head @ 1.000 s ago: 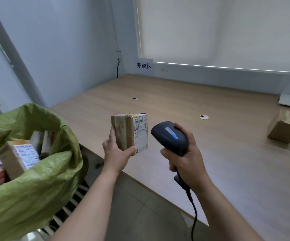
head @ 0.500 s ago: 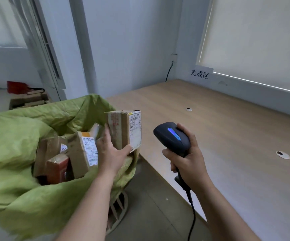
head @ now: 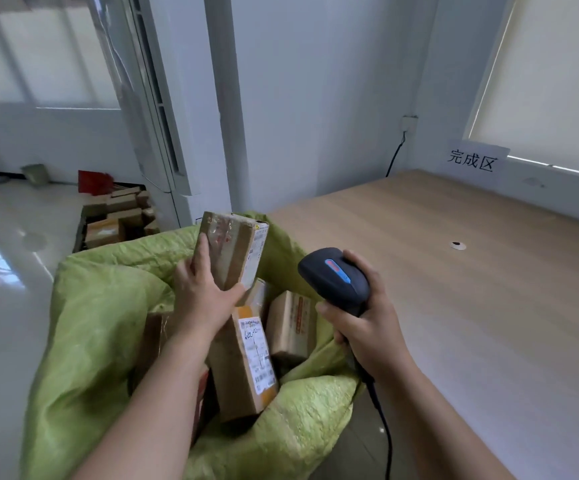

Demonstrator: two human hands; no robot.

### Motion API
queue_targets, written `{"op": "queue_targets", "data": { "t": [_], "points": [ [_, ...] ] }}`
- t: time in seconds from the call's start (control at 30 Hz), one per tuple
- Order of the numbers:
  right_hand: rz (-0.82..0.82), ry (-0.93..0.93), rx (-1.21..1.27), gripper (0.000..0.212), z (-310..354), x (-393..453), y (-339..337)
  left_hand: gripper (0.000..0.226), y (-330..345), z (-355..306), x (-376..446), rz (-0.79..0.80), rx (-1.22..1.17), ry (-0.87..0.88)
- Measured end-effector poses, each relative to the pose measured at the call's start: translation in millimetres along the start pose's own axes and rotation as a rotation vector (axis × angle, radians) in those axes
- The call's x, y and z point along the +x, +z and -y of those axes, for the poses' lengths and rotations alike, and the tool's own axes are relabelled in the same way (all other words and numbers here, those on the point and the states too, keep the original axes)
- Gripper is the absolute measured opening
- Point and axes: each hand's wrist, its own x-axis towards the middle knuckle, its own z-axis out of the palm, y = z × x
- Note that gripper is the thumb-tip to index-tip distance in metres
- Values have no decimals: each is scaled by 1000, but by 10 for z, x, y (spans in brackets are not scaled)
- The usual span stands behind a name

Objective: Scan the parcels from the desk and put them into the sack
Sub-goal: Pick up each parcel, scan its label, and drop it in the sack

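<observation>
Over one green sack [head: 101, 317], left hand [head: 201, 299] gripping one parcel [head: 232, 251], right hand [head: 367, 323] clasping scanner [head: 336, 278] (three parcels inside)

Two bare forearms reach in from the lower edge of the view, each ending in a bare hand. No sleeve covers either arm up to where the picture cuts them off. The left hand [head: 205, 299] carries no glove, ring or watch on the parts that show. The right hand [head: 367, 323] is likewise ungloved, its wrist plain, with no band or strap. The fingers [head: 200, 252] have short, unpainted nails.
</observation>
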Motion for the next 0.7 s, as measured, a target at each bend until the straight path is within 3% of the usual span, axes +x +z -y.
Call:
{"op": "queue_targets", "data": {
  "t": [0.13,0.33,0.7],
  "points": [
    [47,15,-10,71,-93,196,157,98,4,219,367,30,127,-2],
    [18,31,-25,70,-185,293,155,83,145,293,460,49,120,13],
    [-131,87,-121,70,22,-63,-604,76,831,-701,-53,197,-189,302]
  ]
}}
